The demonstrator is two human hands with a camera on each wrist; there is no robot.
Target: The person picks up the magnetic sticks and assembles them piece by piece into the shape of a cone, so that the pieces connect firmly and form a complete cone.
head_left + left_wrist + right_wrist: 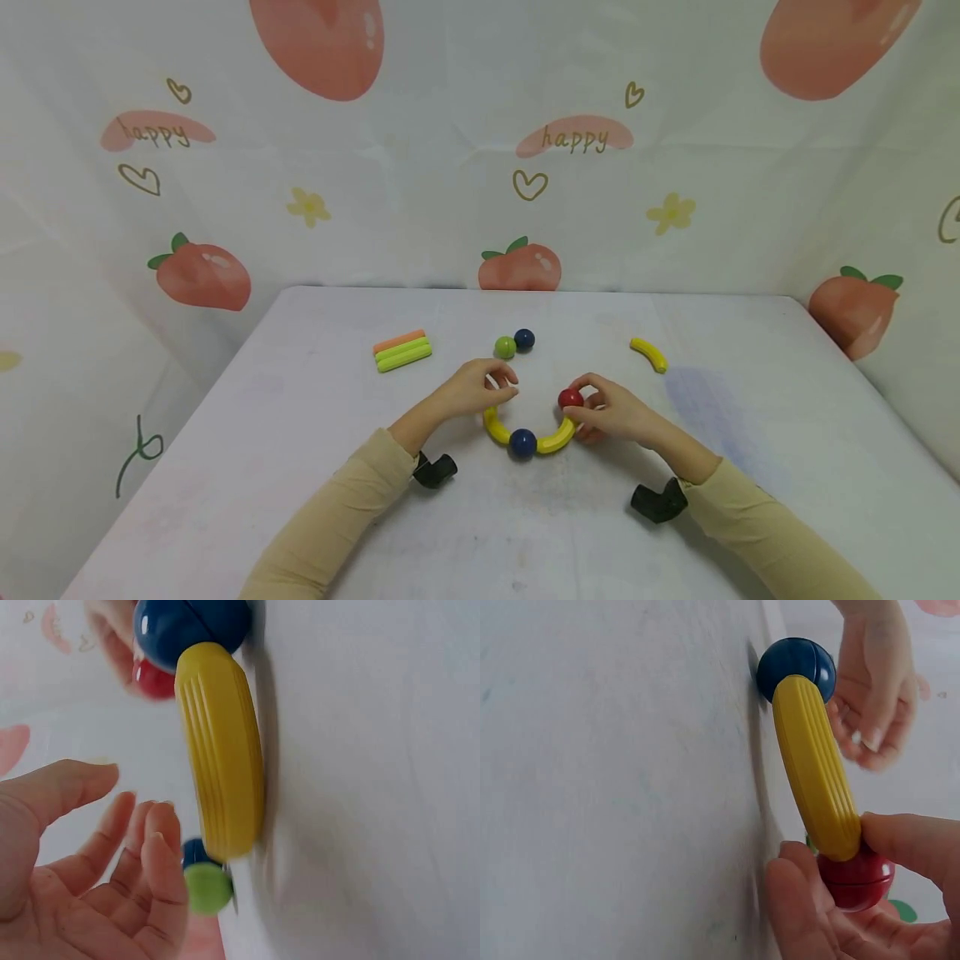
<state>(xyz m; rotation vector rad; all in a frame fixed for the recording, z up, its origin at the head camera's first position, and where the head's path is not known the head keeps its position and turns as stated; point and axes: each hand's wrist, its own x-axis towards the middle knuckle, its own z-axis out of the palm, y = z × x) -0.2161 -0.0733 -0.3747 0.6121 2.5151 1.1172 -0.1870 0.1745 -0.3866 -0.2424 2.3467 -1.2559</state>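
Two curved yellow pieces, the left one [495, 427] and the right one [557, 437], meet at a dark blue ball [522, 443], making a U shape on the table. At the far end of the right piece sits a red ball [856, 879]. My right hand [611, 412] pinches this ball between thumb and fingers. Beside the free end of the left piece, my left hand [476, 387] hovers with loosely bent fingers. The left wrist view shows a gap between its thumb and fingers [161, 862], with nothing held there.
Behind the U lie a green ball [506, 347] and another blue ball [524, 339], side by side. An orange stick [399, 341] and lime sticks [405, 358] lie at the back left. One more curved yellow piece [649, 355] is at the back right. Printed cloth [435, 208] hangs behind the table.
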